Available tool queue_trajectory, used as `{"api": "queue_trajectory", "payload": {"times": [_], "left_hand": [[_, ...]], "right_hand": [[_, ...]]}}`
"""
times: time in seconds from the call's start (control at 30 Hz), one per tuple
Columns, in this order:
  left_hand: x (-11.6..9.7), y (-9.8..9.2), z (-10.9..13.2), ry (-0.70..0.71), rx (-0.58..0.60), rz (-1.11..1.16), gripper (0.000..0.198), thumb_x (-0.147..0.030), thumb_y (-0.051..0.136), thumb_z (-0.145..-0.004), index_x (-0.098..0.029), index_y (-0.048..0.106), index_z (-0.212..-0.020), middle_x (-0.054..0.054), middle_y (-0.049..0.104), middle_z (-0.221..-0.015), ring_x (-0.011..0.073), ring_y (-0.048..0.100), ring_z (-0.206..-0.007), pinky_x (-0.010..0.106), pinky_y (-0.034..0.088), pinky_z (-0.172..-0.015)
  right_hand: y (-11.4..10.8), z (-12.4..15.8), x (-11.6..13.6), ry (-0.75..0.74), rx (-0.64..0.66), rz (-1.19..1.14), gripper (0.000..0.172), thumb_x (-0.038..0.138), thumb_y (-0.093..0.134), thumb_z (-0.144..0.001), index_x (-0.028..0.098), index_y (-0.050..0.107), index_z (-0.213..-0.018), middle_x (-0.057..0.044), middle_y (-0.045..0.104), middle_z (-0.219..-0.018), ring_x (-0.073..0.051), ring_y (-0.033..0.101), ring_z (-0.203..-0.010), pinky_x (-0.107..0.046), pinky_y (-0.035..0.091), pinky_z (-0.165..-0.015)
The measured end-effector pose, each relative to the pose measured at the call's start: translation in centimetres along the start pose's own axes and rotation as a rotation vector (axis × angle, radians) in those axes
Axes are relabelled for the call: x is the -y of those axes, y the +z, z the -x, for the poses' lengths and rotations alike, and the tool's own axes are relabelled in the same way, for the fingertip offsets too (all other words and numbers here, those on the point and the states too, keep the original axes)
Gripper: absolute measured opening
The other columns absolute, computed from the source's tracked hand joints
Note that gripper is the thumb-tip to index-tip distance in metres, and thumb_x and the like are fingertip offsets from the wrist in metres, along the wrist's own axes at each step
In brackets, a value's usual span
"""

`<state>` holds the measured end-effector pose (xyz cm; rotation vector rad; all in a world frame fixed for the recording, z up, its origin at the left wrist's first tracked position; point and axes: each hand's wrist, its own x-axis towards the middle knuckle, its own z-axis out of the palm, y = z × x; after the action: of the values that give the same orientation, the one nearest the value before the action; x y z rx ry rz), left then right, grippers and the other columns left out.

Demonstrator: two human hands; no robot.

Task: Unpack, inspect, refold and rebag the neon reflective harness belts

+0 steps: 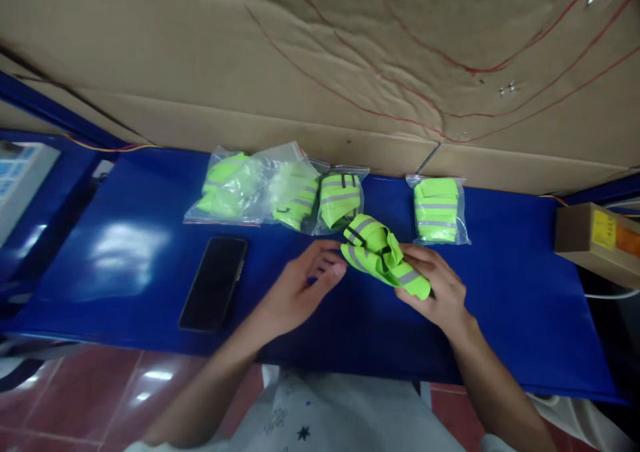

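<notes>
A loosely folded neon-yellow reflective strap bundle point(385, 255) with grey stripes and a few black pieces is above the blue table. My right hand point(435, 285) grips its right end, with the fingers behind it and the thumb below. At the bundle's left end is my left hand point(305, 282), its fingers half curled and the thumb apart from them. The index fingertip comes up to the strap's edge; whether it touches I cannot tell. Just beyond lies a clear zip bag point(341, 199) of the same neon straps. Another bagged strap bundle point(437, 209) lies farther right.
More clear bags point(230, 185) of neon straps overlap at the back left, one bag point(296, 195) beside them. A black phone point(213, 283) lies left of my left hand. A cardboard box point(597, 242) stands at the right edge. Cardboard point(320, 59) with red lines rises behind the blue table point(125, 259).
</notes>
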<state>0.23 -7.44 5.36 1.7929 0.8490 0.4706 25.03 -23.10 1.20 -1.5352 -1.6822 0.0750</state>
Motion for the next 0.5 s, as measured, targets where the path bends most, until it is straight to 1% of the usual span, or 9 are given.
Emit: {"api": "queue_trajectory", "payload": {"times": [0.03,0.07,0.1,0.13,0.2,0.3,0.4,0.43,0.5], "left_hand": [[0.5,0.8,0.5,-0.099,0.125,0.219,0.050,-0.058,0.062,-0.098,-0.021,0.058,-0.132,0.011,0.072,-0.108,0.0250,0.073,-0.098,0.041,0.060,-0.084],[1.1,1.6,1.0,-0.177,0.216,0.428,0.057,-0.062,0.063,-0.095,-0.021,0.056,-0.135,0.011,0.073,-0.108,0.0251,0.073,-0.096,0.038,0.061,-0.080],[1.5,2.4,1.3,-0.232,0.271,0.615,0.064,-0.066,0.067,-0.092,-0.021,0.055,-0.136,0.012,0.073,-0.112,0.0264,0.073,-0.100,0.038,0.061,-0.080],[1.9,3.2,1.5,-0.276,0.285,0.776,0.069,-0.068,0.070,-0.088,-0.021,0.055,-0.137,0.014,0.072,-0.118,0.0282,0.072,-0.106,0.038,0.062,-0.082],[2.2,4.5,1.8,-0.355,0.223,0.994,0.067,-0.064,0.076,-0.085,-0.021,0.059,-0.135,0.015,0.070,-0.129,0.0302,0.070,-0.115,0.039,0.062,-0.088],[2.0,6.1,1.8,-0.451,0.040,1.097,0.056,-0.050,0.080,-0.088,-0.022,0.062,-0.133,0.012,0.070,-0.134,0.0287,0.070,-0.117,0.037,0.060,-0.092],[1.5,7.1,1.8,-0.466,-0.054,1.102,0.052,-0.042,0.082,-0.088,-0.024,0.062,-0.133,0.010,0.070,-0.134,0.0276,0.070,-0.119,0.036,0.060,-0.094],[1.4,7.3,1.9,-0.464,-0.070,1.103,0.051,-0.040,0.083,-0.087,-0.024,0.063,-0.132,0.009,0.071,-0.133,0.0274,0.070,-0.118,0.036,0.059,-0.095],[1.1,7.5,1.9,-0.466,-0.098,1.102,0.049,-0.036,0.085,-0.085,-0.024,0.065,-0.129,0.009,0.073,-0.129,0.0271,0.071,-0.117,0.035,0.059,-0.094]], "right_hand": [[0.3,0.0,0.4,-0.070,0.009,0.004,0.050,0.017,0.077,-0.087,0.022,0.062,-0.135,-0.013,0.072,-0.131,-0.029,0.069,-0.122,-0.045,0.060,-0.101],[0.5,0.0,0.7,-0.124,0.019,0.016,0.051,0.015,0.075,-0.089,0.020,0.061,-0.138,-0.014,0.072,-0.131,-0.030,0.068,-0.124,-0.045,0.060,-0.101],[0.7,0.0,1.1,-0.171,0.037,0.035,0.051,0.013,0.072,-0.090,0.018,0.060,-0.139,-0.015,0.072,-0.131,-0.029,0.067,-0.126,-0.045,0.060,-0.101],[0.9,0.0,1.5,-0.211,0.069,0.059,0.049,0.010,0.069,-0.091,0.017,0.059,-0.139,-0.015,0.072,-0.131,-0.029,0.066,-0.127,-0.045,0.059,-0.102],[1.3,-0.1,2.2,-0.253,0.152,0.095,0.043,0.007,0.066,-0.093,0.015,0.060,-0.135,-0.017,0.071,-0.133,-0.028,0.065,-0.126,-0.045,0.058,-0.102],[2.2,0.1,2.7,-0.201,0.234,0.090,0.039,0.020,0.074,-0.091,0.015,0.059,-0.128,-0.020,0.065,-0.140,-0.032,0.062,-0.130,-0.049,0.058,-0.103],[3.2,0.5,2.9,-0.041,0.212,0.031,0.058,0.039,0.084,-0.084,0.020,0.054,-0.130,-0.021,0.058,-0.147,-0.037,0.056,-0.137,-0.054,0.055,-0.107],[3.4,0.6,3.0,0.022,0.186,-0.010,0.066,0.042,0.086,-0.081,0.022,0.052,-0.134,-0.020,0.056,-0.148,-0.037,0.054,-0.139,-0.055,0.054,-0.108],[3.4,0.6,3.3,0.164,0.125,-0.135,0.078,0.043,0.085,-0.082,0.026,0.043,-0.145,-0.018,0.052,-0.152,-0.035,0.052,-0.142,-0.053,0.052,-0.112]]}}
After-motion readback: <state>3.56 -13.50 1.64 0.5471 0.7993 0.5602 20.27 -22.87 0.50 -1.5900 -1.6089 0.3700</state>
